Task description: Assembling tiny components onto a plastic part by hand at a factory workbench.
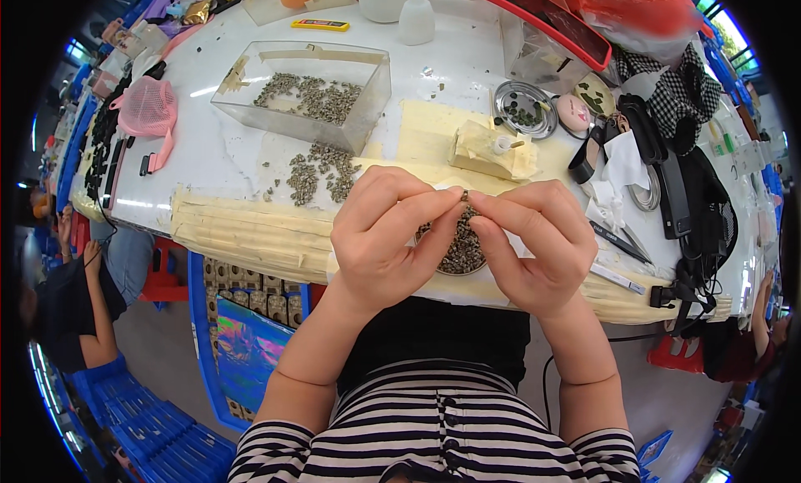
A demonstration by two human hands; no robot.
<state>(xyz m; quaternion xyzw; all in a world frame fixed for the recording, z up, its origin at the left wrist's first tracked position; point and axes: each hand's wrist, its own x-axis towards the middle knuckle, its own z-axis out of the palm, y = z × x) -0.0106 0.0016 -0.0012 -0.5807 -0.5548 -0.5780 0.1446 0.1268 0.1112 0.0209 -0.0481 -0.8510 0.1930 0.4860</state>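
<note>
Fingers (434,206) of both our hands meet at the tips, pinched together on one tiny dark part (465,196) held between them, just above a shallow dish of small dark parts (461,251). Our left hand (385,233) and right hand (534,241) face each other, thumbs and forefingers clamped on the piece from either side. We judge that we are fitting or checking a single part taken from the dish; the next move seems to call for a fine, steady twist or press at the fingertips. The part is too small to tell which way it points; its long axis looks roughly upright, though we cannot be sure.

Just beyond our hands, on the white table (217,158), lies a loose heap of the same parts (321,173). To its right sits a cream foam block (488,149). Farther off stands a clear plastic box (304,87) holding more parts, and to the right a round metal tin (524,109).
</note>
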